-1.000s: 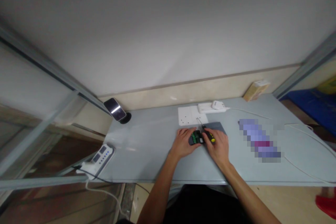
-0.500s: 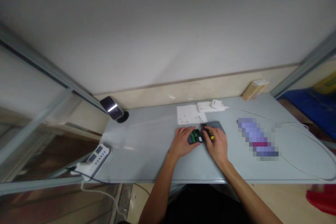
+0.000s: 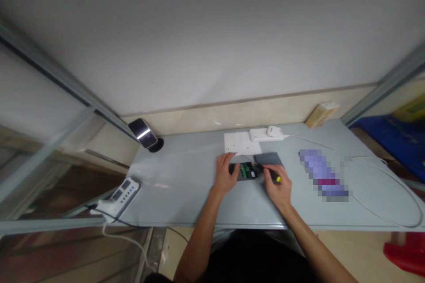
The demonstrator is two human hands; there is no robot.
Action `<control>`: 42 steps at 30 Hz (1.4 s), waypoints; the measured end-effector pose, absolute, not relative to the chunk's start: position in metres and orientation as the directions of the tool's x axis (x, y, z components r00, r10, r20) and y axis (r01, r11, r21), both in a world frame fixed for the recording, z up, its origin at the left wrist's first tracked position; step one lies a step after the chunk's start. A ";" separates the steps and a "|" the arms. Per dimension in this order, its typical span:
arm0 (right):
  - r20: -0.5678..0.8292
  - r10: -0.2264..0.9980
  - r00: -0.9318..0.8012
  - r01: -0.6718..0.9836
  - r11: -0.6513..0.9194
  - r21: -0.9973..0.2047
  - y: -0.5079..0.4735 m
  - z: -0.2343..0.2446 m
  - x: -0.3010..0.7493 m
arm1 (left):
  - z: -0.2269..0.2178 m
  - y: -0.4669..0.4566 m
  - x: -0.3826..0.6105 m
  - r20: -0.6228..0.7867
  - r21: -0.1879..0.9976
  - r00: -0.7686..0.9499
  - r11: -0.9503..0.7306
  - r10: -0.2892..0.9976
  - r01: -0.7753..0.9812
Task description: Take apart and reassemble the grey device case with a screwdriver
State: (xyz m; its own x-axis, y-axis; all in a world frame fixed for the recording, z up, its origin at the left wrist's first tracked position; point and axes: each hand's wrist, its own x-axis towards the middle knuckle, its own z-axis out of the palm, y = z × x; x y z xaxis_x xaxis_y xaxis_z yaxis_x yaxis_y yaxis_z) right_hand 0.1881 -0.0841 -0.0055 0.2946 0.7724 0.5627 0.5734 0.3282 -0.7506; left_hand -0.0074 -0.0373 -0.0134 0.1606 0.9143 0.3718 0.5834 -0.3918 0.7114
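Observation:
A small dark device with a green circuit board [image 3: 245, 171] lies open on the grey table [image 3: 186, 185]. My left hand [image 3: 224, 173] rests at its left end, fingers curled round that end. My right hand [image 3: 277, 185] is closed round a screwdriver with a black and yellow handle [image 3: 272, 175], whose tip points left toward the board. A dark grey flat cover [image 3: 269, 158] lies just behind the screwdriver.
A white square plate [image 3: 239, 143] and a white adapter with a cable [image 3: 267, 133] lie behind the device. A phone on a stand [image 3: 143, 133] is at the back left, a power strip [image 3: 120, 193] at the table's left edge. A cardboard box [image 3: 322, 113] leans on the wall.
My left hand slid left to the device's end, baring more of the board. My right hand drew back to the right with the screwdriver.

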 end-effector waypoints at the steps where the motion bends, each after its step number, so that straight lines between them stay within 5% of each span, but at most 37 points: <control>1: 0.567 0.771 0.289 0.572 0.336 -0.749 -0.084 -0.005 0.188 | -0.016 -0.036 -0.008 0.389 0.725 0.107 -0.376 0.915 0.578; 17: 0.524 0.811 0.260 0.527 0.336 -0.781 -0.085 -0.003 0.189 | -0.018 -0.033 -0.005 0.435 0.693 0.080 -0.390 0.897 0.606; 42: 0.273 0.866 0.419 0.344 0.127 -0.930 -0.082 -0.008 0.193 | -0.023 -0.030 -0.007 0.421 0.713 0.102 -0.398 0.901 0.577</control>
